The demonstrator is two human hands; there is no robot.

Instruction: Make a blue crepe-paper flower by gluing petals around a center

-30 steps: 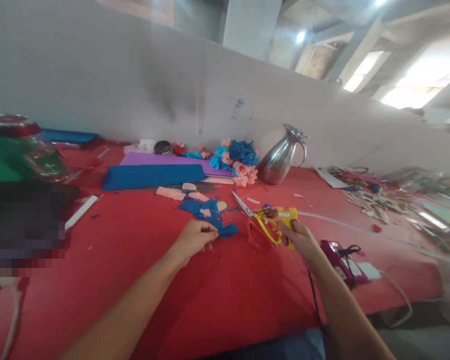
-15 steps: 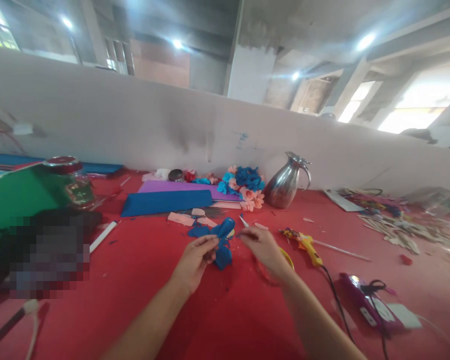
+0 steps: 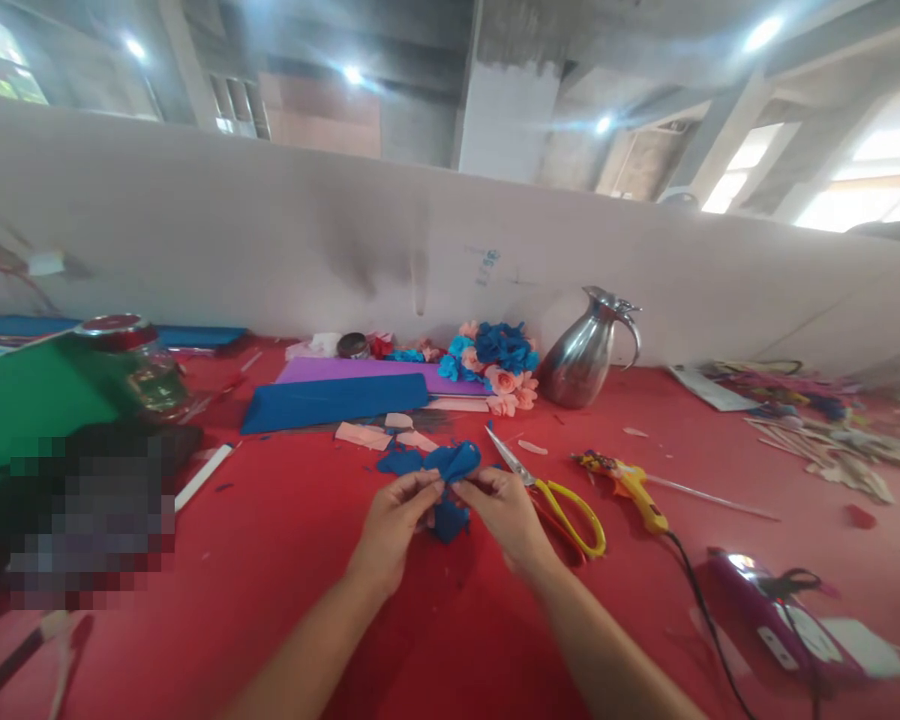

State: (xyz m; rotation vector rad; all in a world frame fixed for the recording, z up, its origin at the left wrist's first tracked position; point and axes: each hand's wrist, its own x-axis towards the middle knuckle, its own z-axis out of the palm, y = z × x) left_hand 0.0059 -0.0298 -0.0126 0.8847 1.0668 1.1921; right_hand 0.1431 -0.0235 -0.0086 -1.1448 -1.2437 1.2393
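Between both hands is a piece of blue crepe paper point(image 3: 454, 460), curled over at its top. My left hand point(image 3: 394, 525) pinches its left side between thumb and fingers. From the other side my right hand point(image 3: 506, 515) pinches the paper's lower right edge, and the fingertips of both hands nearly meet. More blue paper scraps point(image 3: 450, 522) lie on the red table just below and behind the fingers. Scissors point(image 3: 570, 515) with yellow handles rest right of my right hand, blades pointing away to the left. Pink paper pieces point(image 3: 364, 436) lie beyond my left hand.
A yellow glue gun point(image 3: 634, 490) with a black cord lies at right, near a purple power strip point(image 3: 784, 620). Behind stand a metal jug point(image 3: 589, 355) and a heap of paper flowers point(image 3: 504, 355). Folded blue paper point(image 3: 337, 402) and a lidded jar point(image 3: 131, 365) are further left.
My right hand has moved left and taken hold of the blue crepe paper beside my left hand. The scissors it partly covered now show. The view has shifted slightly.
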